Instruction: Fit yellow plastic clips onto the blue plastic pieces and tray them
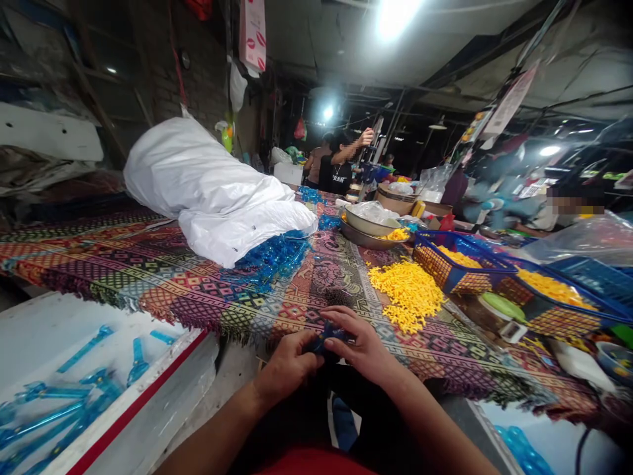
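At the near edge of the cloth-covered table, my left hand (283,367) pinches a small dark blue plastic piece (330,334) between thumb and fingers. My right hand (364,344) curls around the same piece from the other side, thumb against it. The fingers cover much of it, so its exact shape is hidden. Beyond my hands lies a patch of tiny dark bits (341,298). A heap of small yellow plastic parts (408,293) is to the right of them. Translucent blue plastic pieces (277,260) spill from a large white sack (212,178) at the left.
A white bin (143,396) with long blue plastic pieces stands at lower left; another white container (568,435) with blue pieces is at lower right. Blue baskets (457,260) of yellow parts and metal bowls (368,224) line the right side. Other people (339,168) are in the background.
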Demonstrator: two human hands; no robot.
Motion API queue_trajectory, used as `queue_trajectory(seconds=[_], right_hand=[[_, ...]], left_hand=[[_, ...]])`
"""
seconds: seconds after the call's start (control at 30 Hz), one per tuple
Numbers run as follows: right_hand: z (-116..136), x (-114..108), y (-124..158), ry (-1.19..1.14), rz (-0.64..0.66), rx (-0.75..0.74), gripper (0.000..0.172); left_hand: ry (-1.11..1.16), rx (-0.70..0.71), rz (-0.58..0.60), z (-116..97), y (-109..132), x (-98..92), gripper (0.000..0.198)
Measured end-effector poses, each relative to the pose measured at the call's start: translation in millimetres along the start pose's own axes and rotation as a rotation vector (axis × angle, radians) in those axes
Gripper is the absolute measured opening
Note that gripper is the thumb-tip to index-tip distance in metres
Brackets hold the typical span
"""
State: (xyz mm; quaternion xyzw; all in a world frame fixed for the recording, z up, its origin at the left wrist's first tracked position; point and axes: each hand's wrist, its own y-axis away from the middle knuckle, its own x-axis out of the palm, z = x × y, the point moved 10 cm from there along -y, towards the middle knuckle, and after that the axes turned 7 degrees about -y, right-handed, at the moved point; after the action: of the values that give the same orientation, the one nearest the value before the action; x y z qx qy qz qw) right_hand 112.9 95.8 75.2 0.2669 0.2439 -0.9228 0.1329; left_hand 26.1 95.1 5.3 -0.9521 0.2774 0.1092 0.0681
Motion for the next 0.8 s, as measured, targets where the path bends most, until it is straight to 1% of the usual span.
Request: queue_trajectory(seconds=[0.03,0.1,0.17,0.23,0.27,0.33,0.37,0.5,0.6,0.67,0.8], right_hand=[[3,1,0,0.013,0.017,-0.012,0.040],[9,5,0,0.073,0.053,-0.029,0.039],[12,12,0,0.136,0.098,-0.042,0.028],[13,16,-1,0.152,0.103,-0.050,0.015],[12,14,-1,0.143,0.085,-0.053,0.014],[10,11,-1,0.135,0.058,-0.048,0.015],[8,11,0,0.150,0.075,-0.047,0.015],[1,26,6,0.262,0.243,-0.031,0.016],[-2,29,10,0.278,0.236,-0.026,0.020],[-6,31,12,0.283,0.230,-0.014,0.021],[-9,36,18,0.347,0.305,-0.023,0.023]], left_hand=[[-0.019,0.014,0.004,-1,0,-0.4,0.023],[-0.135,0.106,-0.035,-12,1,-4.2,0.021],[-0.291,0.169,-0.071,-21,3,-6.1,0.017],[-0.448,0.166,-0.074,-22,4,-6.1,0.014],[-0.521,0.148,-0.067,-21,4,-6.1,0.014],[-0.640,0.115,-0.050,-17,7,-6.6,0.015],[-0.684,0.106,-0.037,-16,8,-6.2,0.016],[-0.813,0.110,-0.007,-10,12,-2.3,0.020],[-0.878,0.128,-0.006,-6,13,-1.0,0.021],[-0.913,0.140,0.018,-3,14,-0.7,0.020],[-1.029,0.141,0.083,-1,15,-1.1,0.019]])
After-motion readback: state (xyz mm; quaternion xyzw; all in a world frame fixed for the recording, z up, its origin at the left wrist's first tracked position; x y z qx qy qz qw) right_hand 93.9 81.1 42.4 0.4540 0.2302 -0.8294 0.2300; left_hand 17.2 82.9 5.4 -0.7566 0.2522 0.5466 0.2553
